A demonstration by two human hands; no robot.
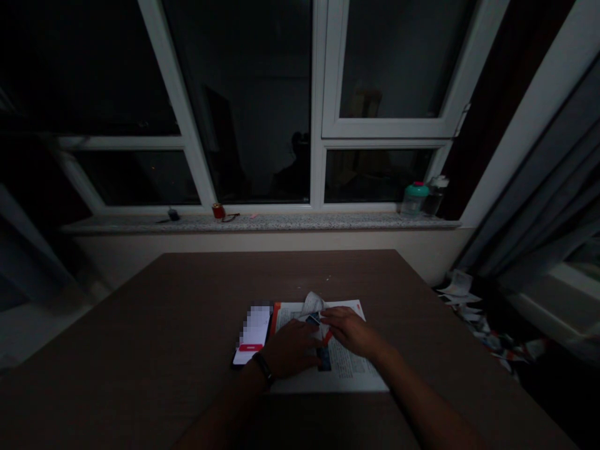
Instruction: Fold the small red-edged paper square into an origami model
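A folded piece of printed paper (311, 304) sits between my hands, its pale, curled top end raised. My right hand (349, 327) reaches in from the right and closes its fingertips on the paper's edge. From the left, my left hand (291, 347) lies over the paper with fingers stretched and the thumb apart, a dark band at the wrist. Under both hands is a printed magazine or sheet (354, 369) with text, pictures and an orange edge. My hands hide part of the fold, and the dim light blurs the fingertips.
A lit phone (254, 331) lies left of the printed pages on the brown table (187, 306). Beyond is a granite windowsill (285, 221) with a small red object (218, 211) and a teal-lidded bottle (415, 199). Scattered papers (487, 328) lie right of the table.
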